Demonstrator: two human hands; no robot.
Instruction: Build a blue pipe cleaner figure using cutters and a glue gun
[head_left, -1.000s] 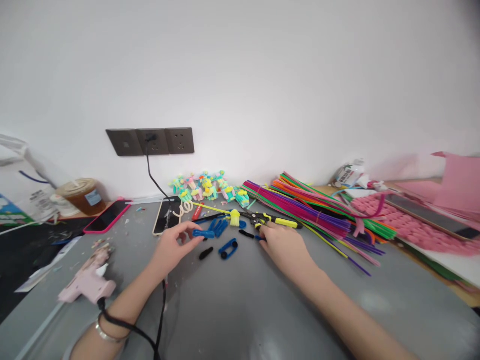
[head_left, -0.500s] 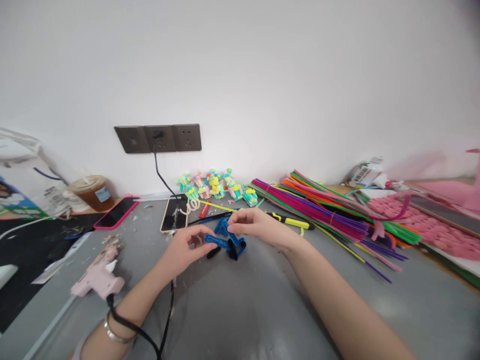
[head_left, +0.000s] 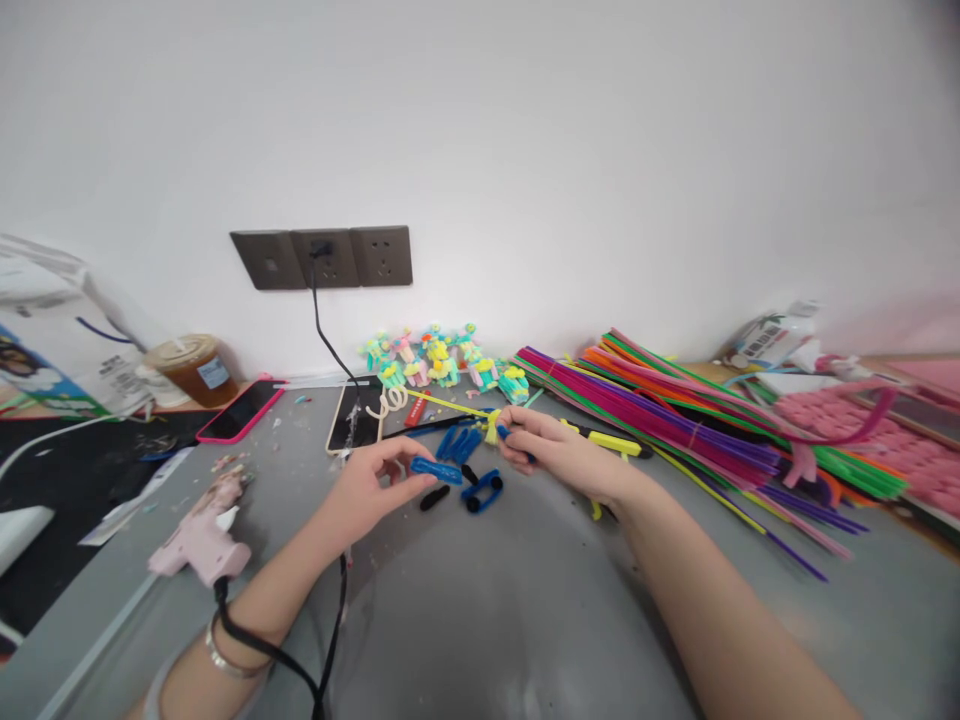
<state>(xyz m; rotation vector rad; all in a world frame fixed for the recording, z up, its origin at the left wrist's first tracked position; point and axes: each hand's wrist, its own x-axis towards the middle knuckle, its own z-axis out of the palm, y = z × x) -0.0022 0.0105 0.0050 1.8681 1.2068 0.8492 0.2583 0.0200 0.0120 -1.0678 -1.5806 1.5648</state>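
Note:
My left hand (head_left: 382,482) pinches a bent piece of blue pipe cleaner (head_left: 436,470) between thumb and fingers. To the right, my right hand (head_left: 536,440) is closed around a small blue piece of pipe cleaner (head_left: 503,432), mostly hidden by the fingers. On the grey table between and below the hands lie several blue folded pieces (head_left: 459,443), a blue loop with black ends (head_left: 482,491) and a short black piece (head_left: 434,497). A yellow bundle (head_left: 493,427) sits just behind my right fingertips.
A pink glue gun (head_left: 201,545) with a black cord lies left. Behind stand small pastel figures (head_left: 439,360), a white-edged phone (head_left: 354,415) and a pink-cased phone (head_left: 240,411). Colourful pipe cleaners (head_left: 660,410) spread right. A drink cup (head_left: 191,370) stands at the back left.
My right hand has moved right, away from my left hand, with a small blue piece. The blue and black pieces on the table are now more visible. The view has shifted slightly.

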